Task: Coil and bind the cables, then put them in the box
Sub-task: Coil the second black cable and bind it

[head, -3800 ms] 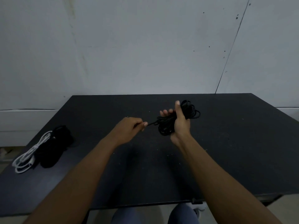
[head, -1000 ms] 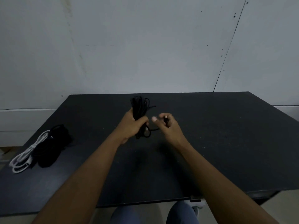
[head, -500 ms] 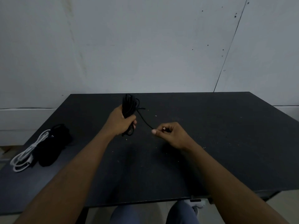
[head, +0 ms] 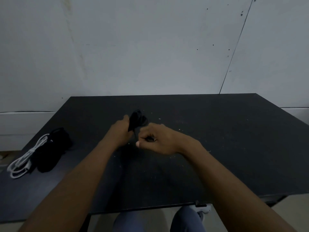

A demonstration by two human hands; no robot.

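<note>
Head view: binding the black cable (head: 136, 118), coil in the left hand (head: 120, 132), tail in the right hand (head: 158, 139).

The left hand held the coiled black cable upright just above the middle of the desk (head: 217, 139), its grip wrapped round the bundle. The right hand, just beside it, had its grip narrowed to a pinch on what looked like the loose end, though the dim light hid the strand between them. The step in hand seemed to be the binding. The next move would likely call for passing that end round the coil's waist and tucking it in, the left grip kept firm so the loops would not spring. A coiled white cable (head: 21, 163) lay at the desk's left edge against a dark heap (head: 50, 153). No box could be made out for sure.
</note>
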